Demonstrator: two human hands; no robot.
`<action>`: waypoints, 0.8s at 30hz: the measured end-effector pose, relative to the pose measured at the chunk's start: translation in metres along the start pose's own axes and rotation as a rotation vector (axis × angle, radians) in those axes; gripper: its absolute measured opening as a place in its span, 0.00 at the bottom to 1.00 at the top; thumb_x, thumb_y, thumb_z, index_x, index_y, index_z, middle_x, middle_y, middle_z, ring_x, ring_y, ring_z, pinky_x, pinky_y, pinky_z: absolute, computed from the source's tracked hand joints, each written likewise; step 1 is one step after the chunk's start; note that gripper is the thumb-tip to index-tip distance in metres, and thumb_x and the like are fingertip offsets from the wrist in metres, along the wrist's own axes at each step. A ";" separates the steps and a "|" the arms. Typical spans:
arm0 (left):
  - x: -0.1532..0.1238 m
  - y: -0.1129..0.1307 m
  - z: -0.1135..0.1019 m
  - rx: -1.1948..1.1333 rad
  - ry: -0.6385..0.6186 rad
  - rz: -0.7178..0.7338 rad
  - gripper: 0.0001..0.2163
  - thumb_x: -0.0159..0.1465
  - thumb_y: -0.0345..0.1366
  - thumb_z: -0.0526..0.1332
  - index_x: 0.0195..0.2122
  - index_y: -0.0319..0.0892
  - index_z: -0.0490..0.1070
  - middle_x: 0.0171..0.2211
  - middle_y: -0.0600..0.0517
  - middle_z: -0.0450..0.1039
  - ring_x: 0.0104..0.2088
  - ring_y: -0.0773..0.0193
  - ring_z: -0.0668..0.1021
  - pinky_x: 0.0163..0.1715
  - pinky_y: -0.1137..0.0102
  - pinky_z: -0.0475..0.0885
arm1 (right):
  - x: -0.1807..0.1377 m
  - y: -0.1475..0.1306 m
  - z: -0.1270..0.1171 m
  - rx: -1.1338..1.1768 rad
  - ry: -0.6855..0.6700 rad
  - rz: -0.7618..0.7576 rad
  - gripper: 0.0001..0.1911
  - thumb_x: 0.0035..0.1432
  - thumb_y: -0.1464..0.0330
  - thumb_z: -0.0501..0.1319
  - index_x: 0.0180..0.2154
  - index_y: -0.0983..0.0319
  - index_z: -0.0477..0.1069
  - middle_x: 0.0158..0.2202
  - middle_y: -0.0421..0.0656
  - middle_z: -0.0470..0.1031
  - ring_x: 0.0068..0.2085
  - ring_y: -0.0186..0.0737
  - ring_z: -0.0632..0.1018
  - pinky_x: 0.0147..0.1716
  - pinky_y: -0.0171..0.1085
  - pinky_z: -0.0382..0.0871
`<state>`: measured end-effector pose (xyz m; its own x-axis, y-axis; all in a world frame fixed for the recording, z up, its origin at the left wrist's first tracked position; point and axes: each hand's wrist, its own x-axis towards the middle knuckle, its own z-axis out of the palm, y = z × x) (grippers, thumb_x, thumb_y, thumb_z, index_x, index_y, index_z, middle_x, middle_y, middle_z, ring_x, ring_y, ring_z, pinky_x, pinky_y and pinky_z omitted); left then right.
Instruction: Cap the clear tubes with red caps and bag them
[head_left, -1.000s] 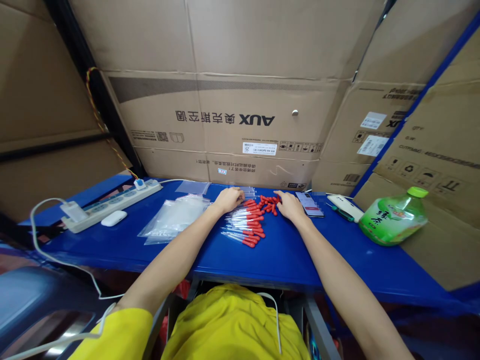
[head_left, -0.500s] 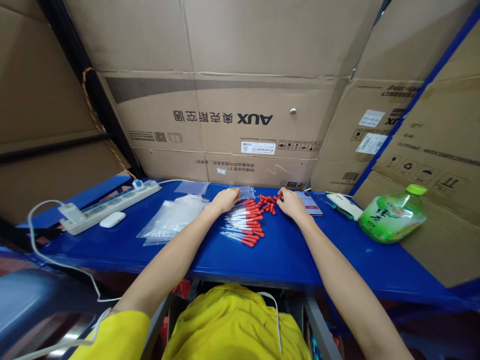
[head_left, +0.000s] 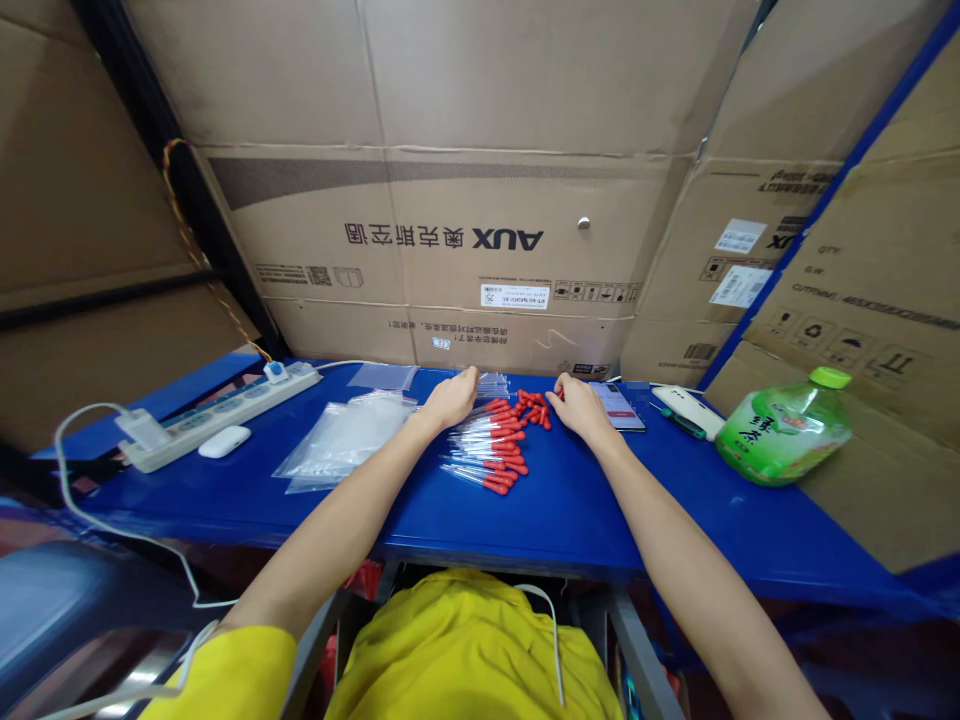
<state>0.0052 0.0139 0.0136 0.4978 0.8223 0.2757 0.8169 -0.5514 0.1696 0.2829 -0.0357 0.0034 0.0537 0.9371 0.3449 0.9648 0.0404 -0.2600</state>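
My left hand [head_left: 452,399] is closed at the left end of a small pile of clear thin tubes [head_left: 493,385]; what its fingertips hold, if anything, is hidden. With fingers bent together, my right hand [head_left: 579,406] pinches a red rubber bulb [head_left: 560,394], of which only a bit shows. Just left of it lies a heap of loose red rubber bulbs [head_left: 534,408]. Between my forearms, droppers [head_left: 495,450], clear tubes with red bulbs on their right ends, lie in a rough column.
Clear plastic bags [head_left: 345,440] are stacked left of the droppers. A phone [head_left: 621,408], a white-and-green tool [head_left: 686,412] and a green bottle [head_left: 784,430] stand or lie to the right. At left are a power strip [head_left: 225,410] and a white case [head_left: 224,441]. Cardboard [head_left: 450,200] walls the blue table.
My right hand has drawn slightly right, away from the heap of red bulbs. My left hand has shifted slightly left and up at the tubes. The droppers lie as before.
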 end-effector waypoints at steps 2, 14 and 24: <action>0.000 0.004 -0.001 -0.036 0.016 -0.005 0.09 0.74 0.33 0.48 0.52 0.41 0.63 0.52 0.38 0.78 0.50 0.51 0.82 0.46 0.62 0.73 | 0.000 -0.001 0.000 -0.005 0.028 -0.005 0.03 0.67 0.69 0.60 0.43 0.60 0.69 0.42 0.48 0.80 0.42 0.45 0.79 0.38 0.37 0.62; -0.001 0.015 0.001 -0.014 -0.001 0.036 0.16 0.77 0.46 0.43 0.46 0.44 0.66 0.47 0.42 0.80 0.48 0.52 0.82 0.44 0.65 0.72 | 0.000 -0.005 0.001 0.061 0.120 0.004 0.11 0.65 0.75 0.57 0.48 0.63 0.68 0.45 0.53 0.78 0.45 0.49 0.79 0.44 0.40 0.67; -0.007 0.024 -0.003 -0.034 0.067 0.142 0.16 0.78 0.45 0.43 0.51 0.47 0.68 0.46 0.46 0.81 0.46 0.55 0.82 0.41 0.68 0.71 | -0.005 -0.033 -0.001 0.405 0.188 -0.324 0.07 0.63 0.74 0.59 0.40 0.60 0.75 0.41 0.46 0.79 0.42 0.43 0.79 0.47 0.39 0.71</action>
<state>0.0202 -0.0050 0.0187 0.5857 0.7253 0.3618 0.7289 -0.6666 0.1563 0.2513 -0.0416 0.0111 -0.1487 0.7780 0.6104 0.7654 0.4814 -0.4271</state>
